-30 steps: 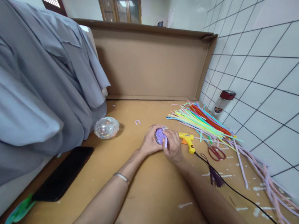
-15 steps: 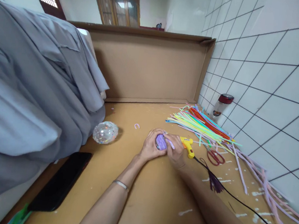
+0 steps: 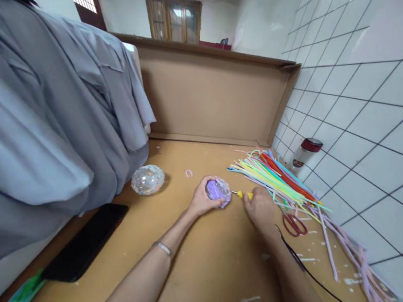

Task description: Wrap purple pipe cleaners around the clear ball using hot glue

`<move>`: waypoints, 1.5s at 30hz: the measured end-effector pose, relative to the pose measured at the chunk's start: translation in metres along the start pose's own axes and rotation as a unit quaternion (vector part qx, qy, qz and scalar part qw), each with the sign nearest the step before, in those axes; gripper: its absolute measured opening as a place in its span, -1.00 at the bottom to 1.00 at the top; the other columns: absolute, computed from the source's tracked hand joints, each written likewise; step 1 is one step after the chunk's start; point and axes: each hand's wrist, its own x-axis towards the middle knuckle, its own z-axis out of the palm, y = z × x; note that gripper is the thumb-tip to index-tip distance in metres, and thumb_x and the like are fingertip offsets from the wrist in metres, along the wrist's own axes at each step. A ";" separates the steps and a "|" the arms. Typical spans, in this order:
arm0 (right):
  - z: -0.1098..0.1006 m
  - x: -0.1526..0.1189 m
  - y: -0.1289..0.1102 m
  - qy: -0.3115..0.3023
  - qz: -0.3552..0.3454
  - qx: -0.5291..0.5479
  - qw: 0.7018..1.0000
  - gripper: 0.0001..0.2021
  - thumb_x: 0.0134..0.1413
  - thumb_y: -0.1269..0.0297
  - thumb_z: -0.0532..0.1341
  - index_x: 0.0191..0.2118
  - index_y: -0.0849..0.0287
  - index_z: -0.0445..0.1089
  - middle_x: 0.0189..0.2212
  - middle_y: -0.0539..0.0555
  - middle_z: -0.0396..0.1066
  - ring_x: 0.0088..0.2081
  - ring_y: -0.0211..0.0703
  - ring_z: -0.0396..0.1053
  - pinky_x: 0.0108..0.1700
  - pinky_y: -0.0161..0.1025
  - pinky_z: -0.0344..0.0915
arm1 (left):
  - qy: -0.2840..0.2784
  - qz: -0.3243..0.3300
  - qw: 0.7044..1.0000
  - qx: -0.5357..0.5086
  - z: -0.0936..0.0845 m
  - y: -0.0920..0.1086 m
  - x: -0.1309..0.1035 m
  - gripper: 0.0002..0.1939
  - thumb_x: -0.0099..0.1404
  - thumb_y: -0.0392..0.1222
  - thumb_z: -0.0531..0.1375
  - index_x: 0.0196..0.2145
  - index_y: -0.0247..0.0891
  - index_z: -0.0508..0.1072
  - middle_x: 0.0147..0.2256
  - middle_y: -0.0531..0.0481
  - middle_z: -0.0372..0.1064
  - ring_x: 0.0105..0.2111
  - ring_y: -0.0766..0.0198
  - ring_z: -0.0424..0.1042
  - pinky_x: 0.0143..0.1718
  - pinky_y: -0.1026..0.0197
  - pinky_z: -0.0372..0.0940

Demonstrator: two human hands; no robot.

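Apparently the step in hand is gluing: right of the clear faceted ball (image 3: 148,180) on the worktop (image 3: 209,269), the left hand (image 3: 203,199) has its grip curled around the part-purple ball (image 3: 218,191), near the middle. Farther right, the right hand (image 3: 261,208) wraps its grip around the yellow glue gun (image 3: 243,195), nozzle pointing left just beside that ball, contact unclear. Next, I judge, calls for a steady left hold and careful nozzle aim.
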 end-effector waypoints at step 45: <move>-0.065 0.040 -0.044 -0.010 0.020 -0.025 0.999 -0.72 0.03 0.16 0.14 -0.20 0.24 0.39 -0.31 0.20 0.49 -0.30 0.01 0.40 -0.34 -0.21 0.03 | -0.013 -0.097 0.988 -0.122 -0.009 -0.009 0.006 -0.24 -0.16 -0.06 0.43 0.00 -0.27 0.29 -0.05 -0.12 0.38 -0.06 0.11 0.40 0.00 0.13 0.28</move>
